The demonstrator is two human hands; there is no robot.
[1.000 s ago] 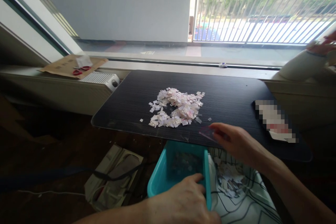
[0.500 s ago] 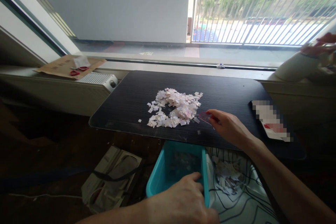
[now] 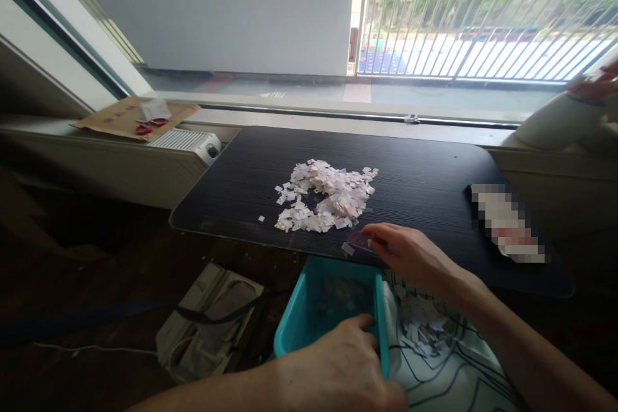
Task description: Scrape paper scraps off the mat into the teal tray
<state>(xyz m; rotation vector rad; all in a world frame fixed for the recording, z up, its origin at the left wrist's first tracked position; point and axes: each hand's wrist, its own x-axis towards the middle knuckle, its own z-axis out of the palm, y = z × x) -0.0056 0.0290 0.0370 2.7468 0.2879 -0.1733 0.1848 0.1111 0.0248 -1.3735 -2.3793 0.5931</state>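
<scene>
A heap of small pale paper scraps (image 3: 324, 196) lies in the middle of a black table (image 3: 425, 174). My right hand (image 3: 410, 257) is at the table's near edge, fingers closed on a small pinkish flat card (image 3: 360, 241) that touches a loose scrap (image 3: 347, 248). Below the edge sits a teal plastic bin (image 3: 333, 302) holding scraps. My left hand (image 3: 338, 367) grips the bin's near rim, fingers curled over it.
A blurred flat object (image 3: 506, 222) lies on the table's right side. Another person's sleeve (image 3: 555, 122) rests on the sill at right. Cardboard with red scissors (image 3: 145, 125) sits on the left sill beside a white heater (image 3: 186, 141). A patterned cloth (image 3: 449, 360) with scraps lies under my right arm.
My right hand drew back from beside the heap toward the table's near edge, carrying the pink card and a scrap along. My left hand stayed on the bin.
</scene>
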